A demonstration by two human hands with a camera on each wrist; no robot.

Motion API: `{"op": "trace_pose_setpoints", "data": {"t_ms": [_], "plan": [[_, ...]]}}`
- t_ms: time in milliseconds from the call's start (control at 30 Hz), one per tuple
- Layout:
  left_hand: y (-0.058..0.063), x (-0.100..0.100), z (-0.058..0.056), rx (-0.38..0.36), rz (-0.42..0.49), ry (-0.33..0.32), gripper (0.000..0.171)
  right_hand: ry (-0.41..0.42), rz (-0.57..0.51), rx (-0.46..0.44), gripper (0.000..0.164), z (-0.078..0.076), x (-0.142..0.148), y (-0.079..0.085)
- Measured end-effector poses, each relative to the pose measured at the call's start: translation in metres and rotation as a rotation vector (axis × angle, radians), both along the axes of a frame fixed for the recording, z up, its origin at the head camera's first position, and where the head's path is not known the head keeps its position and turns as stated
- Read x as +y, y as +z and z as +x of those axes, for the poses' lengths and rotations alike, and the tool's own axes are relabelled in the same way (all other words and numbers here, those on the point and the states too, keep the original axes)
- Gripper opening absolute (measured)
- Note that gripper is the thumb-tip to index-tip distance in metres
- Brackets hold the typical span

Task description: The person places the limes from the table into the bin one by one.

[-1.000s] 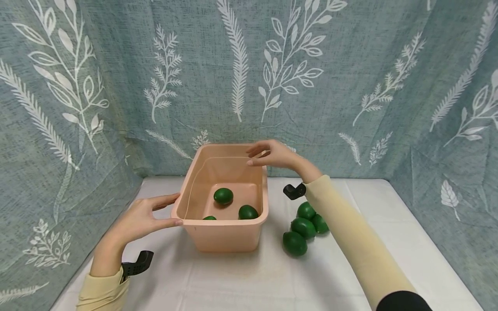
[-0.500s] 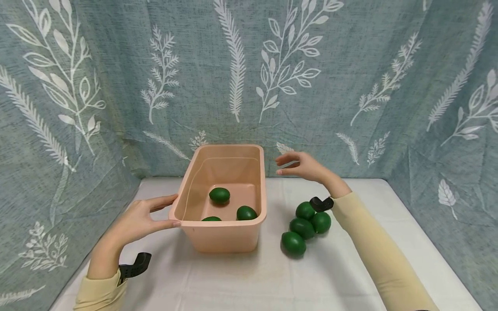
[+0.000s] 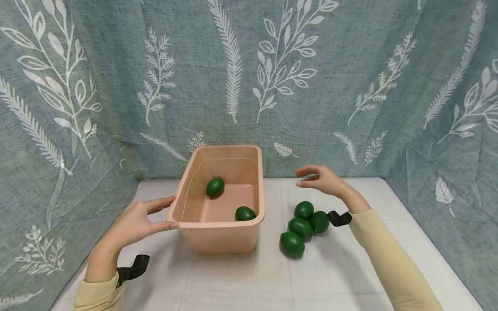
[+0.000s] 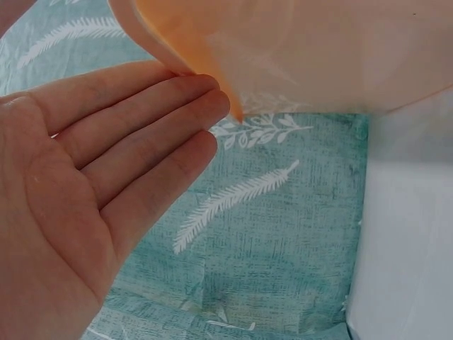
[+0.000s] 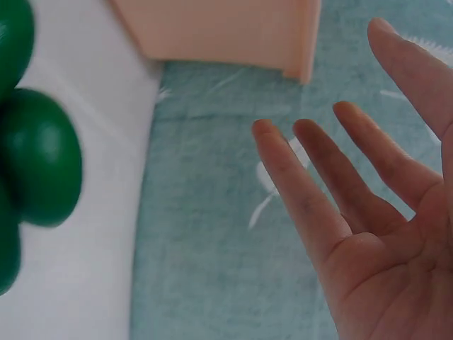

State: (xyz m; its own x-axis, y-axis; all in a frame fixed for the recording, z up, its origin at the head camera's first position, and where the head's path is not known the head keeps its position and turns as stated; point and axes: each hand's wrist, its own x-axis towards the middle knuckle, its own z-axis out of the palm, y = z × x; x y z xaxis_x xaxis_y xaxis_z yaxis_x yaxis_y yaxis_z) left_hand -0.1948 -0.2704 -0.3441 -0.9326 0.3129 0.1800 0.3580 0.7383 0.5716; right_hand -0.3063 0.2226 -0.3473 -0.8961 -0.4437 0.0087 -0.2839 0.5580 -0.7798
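Note:
In the head view a peach plastic bin (image 3: 218,237) stands on the table. Inside it two glossy green limes show: one lime (image 3: 215,187) by the left wall, another lime (image 3: 245,214) at the near right. Part of the floor is hidden behind the near wall. My left hand (image 3: 130,220) touches the bin's near left corner, thumb and fingertips at the rim; in the left wrist view its fingers (image 4: 152,134) lie straight. Beyond a cluster of several limes (image 3: 300,228), right of the bin, my right hand (image 3: 324,180) hovers with nothing in it, fingers spread and relaxed.
A white cloth (image 3: 249,285) covers the table. Green-blue curtains (image 3: 186,77) with white leaf prints hang behind and at both sides. The lime cluster also appears at the left edge of the right wrist view, as a near lime (image 5: 42,156).
My right hand has moved right and down, from over the bin's far right rim to beyond the lime cluster. In the bin one lime has shifted left; another has dropped from sight behind the near wall.

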Motion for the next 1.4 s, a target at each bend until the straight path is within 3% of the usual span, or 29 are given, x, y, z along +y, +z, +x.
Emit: {"op": "trace_pose_setpoints", "data": {"t_ms": [967,1400], "plan": [[0.001,0.002,0.002,0.010,-0.015,0.001,0.071,-0.140,0.045,-0.057,0.058,0.039,0.072,-0.077],[0.001,0.002,0.001,-0.008,-0.004,-0.006,0.071,-0.140,-0.028,-0.115,0.060,0.050,0.077,-0.108]]}}
